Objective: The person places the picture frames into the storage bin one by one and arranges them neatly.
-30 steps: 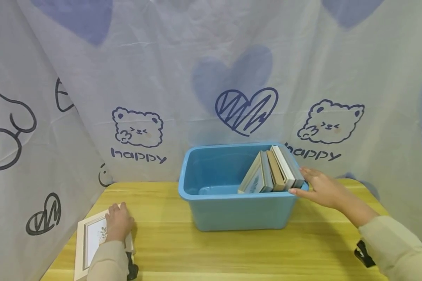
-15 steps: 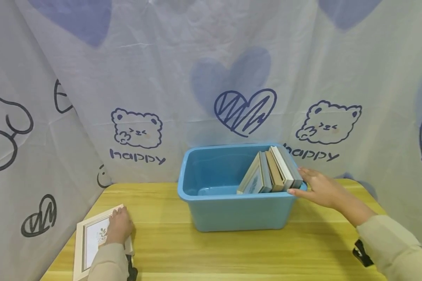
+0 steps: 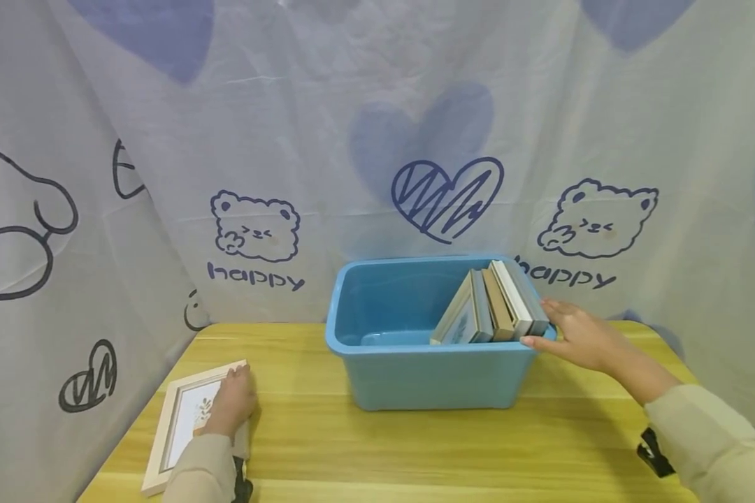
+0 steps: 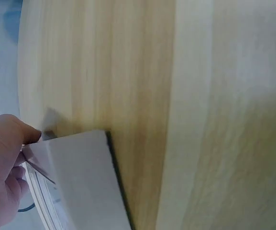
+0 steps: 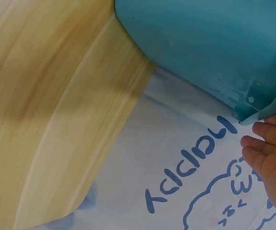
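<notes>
My left hand (image 3: 231,399) holds a pale wooden picture frame (image 3: 157,450) by its far right corner, at the table's left side. Behind the frame's glass is a plant print on white. In the left wrist view, the thumb and fingers pinch the edge of the frame (image 4: 85,184), which is tilted up from the table there. My right hand (image 3: 581,340) rests at the right end of a blue plastic bin (image 3: 437,381), thumb on the near rim. In the right wrist view, its relaxed fingers (image 5: 267,132) touch the rim from outside.
Several picture frames (image 3: 495,305) lean against the bin's right inner wall. The bin stands on a yellow wood-grain table (image 3: 327,454). A white curtain (image 3: 327,126) with hearts and bears hangs behind and to the sides.
The whole head view has shifted slightly. The left hand and the picture frame have moved a little to the right. The right hand stays on the bin's rim.
</notes>
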`<state>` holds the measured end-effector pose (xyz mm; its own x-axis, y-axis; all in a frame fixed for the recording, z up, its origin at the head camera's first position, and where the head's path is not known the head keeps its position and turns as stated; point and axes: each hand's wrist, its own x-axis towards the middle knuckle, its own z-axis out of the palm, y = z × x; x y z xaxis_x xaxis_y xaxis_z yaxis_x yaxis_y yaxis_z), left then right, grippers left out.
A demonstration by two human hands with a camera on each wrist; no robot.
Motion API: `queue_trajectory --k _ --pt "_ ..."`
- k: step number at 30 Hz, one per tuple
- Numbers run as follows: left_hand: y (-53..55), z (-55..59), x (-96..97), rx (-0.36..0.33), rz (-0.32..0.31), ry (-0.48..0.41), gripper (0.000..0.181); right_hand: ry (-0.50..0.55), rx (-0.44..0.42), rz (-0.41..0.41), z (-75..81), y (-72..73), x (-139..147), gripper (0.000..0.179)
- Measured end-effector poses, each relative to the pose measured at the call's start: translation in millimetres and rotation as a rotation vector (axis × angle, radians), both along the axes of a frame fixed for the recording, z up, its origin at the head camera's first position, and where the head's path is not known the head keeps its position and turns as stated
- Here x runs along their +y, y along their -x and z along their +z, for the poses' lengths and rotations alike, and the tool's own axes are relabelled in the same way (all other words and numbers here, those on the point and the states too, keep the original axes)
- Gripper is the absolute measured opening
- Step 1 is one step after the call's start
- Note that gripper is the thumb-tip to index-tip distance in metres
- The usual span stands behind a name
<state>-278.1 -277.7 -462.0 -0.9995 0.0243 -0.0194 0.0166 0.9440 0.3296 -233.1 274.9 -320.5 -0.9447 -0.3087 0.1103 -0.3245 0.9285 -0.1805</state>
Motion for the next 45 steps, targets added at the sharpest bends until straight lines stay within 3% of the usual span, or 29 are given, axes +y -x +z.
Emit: queue_trajectory --k 12,25,32,39,45 --pt "-5.5 5.1 12.7 -0.018 -0.041 -0.034 0.063 0.001 -0.007 -0.004 1.4 -1.0 -0.8 0.086" --pt "-14.5 2.0 22.6 0.006 -0.133 -0.036 0.066 0.005 -0.008 0.003 -0.9 -1.7 0.2 0.085" --pt "-23.1 5.4 28.9 0.018 -0.149 -0.037 0.066 0.001 -0.024 -0.006 -0.6 0.0 -0.9 0.086" --pt "-35.3 8.4 35.2 0.046 -0.231 -0.002 0.065 -0.001 -0.021 0.001 -0.9 -0.9 -0.6 0.086" --pt "-43.2 6.6 40.4 0.044 -0.258 -0.013 0.069 -0.010 -0.020 -0.003 0.4 -0.5 -0.3 0.086"
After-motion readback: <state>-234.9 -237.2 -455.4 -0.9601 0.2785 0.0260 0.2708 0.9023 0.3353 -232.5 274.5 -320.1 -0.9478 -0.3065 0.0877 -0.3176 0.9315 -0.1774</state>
